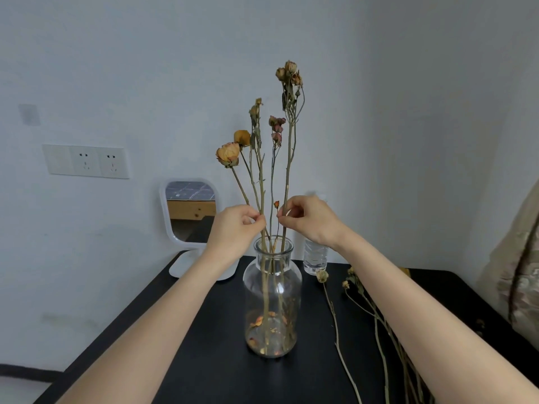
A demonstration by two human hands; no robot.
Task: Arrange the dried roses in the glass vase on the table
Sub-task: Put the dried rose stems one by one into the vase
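A clear glass vase [272,298] stands upright in the middle of the black table [204,360]. Several dried roses [259,158] stand in it, their stems rising through its neck and fanning out above. Loose petals lie on the vase's bottom. My left hand [233,228] pinches the left group of stems just above the vase mouth. My right hand [309,220] pinches the tallest stem [288,158] on the right at the same height. More dried roses [358,304] lie flat on the table to the right of the vase, partly hidden under my right forearm.
A white-framed standing mirror [189,211] sits at the table's back left. A small plastic water bottle [315,255] stands behind the vase on the right. A wall socket panel [86,161] is on the left wall. Patterned fabric [519,275] hangs at the right edge.
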